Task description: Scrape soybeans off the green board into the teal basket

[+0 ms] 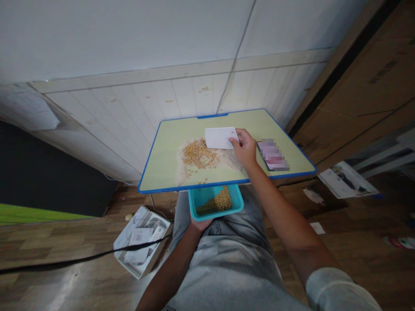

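My right hand (244, 147) pinches the right end of a flat white plastic card (220, 137), held over the tabletop. Below and left of the card lies a spread of yellow soybeans (198, 154), ringed by what looks like white rice grains (182, 172). Against the table's near edge, my left hand (201, 224) supports a teal plastic tray (240, 205) from underneath; most of its fingers are hidden beneath it. Soybeans (218, 202) are heaped inside the tray, mostly toward its right side. A few loose beans rest near the table's front edge.
The small light-green table (162, 147) has a blue rim. A phone (272, 155) lies on its right side. On the floor at left stands an open white box (142, 242), with a black strap (139, 247) crossing it. Cardboard (363, 86) stands at right.
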The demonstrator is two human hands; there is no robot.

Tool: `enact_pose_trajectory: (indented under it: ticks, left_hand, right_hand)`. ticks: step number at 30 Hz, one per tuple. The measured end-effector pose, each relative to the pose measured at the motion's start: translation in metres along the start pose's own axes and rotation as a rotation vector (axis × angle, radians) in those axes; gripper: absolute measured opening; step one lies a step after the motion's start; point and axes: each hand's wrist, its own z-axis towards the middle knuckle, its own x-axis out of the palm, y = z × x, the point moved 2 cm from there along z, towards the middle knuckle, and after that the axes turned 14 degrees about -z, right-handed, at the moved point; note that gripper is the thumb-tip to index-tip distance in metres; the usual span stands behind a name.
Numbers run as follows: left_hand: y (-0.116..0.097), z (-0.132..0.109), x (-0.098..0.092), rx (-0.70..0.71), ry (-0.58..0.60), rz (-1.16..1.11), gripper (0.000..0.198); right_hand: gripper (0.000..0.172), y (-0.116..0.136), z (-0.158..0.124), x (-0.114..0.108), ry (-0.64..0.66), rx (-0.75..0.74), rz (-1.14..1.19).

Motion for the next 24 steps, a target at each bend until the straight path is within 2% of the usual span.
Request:
enact_pose_trajectory:
  ticks: [5, 11, 21, 24]
  left_hand:
    - [-0.0002, -0.0019, 0.0035, -0.015, -0.05, -0.05, 0.057]
    - [-0.0011, 0.0007, 0.0009, -0.019, -0.067, 0.015, 0.058]
    - [-0.0004, -0.0005, 0.0005, -0.001, -0.005, -0.039, 0.056]
    - [-0.0003, 0.0006, -0.0009, -0.008, 0.005, -0.041, 0.057]
  right_hand:
    - [0.034, 0.0011, 0.0005, -0.0002, -0.025, -0.011, 0.003]
    - [0.029, 0.001, 0.0003, -0.0025, -0.044, -0.028, -0.051]
    - [0.03, 0.0019, 0.0, 0.001, 0.115, -0.035, -0.047]
    - [0.028, 0.0026, -0.0008, 0.0019, 0.12, -0.04, -0.039]
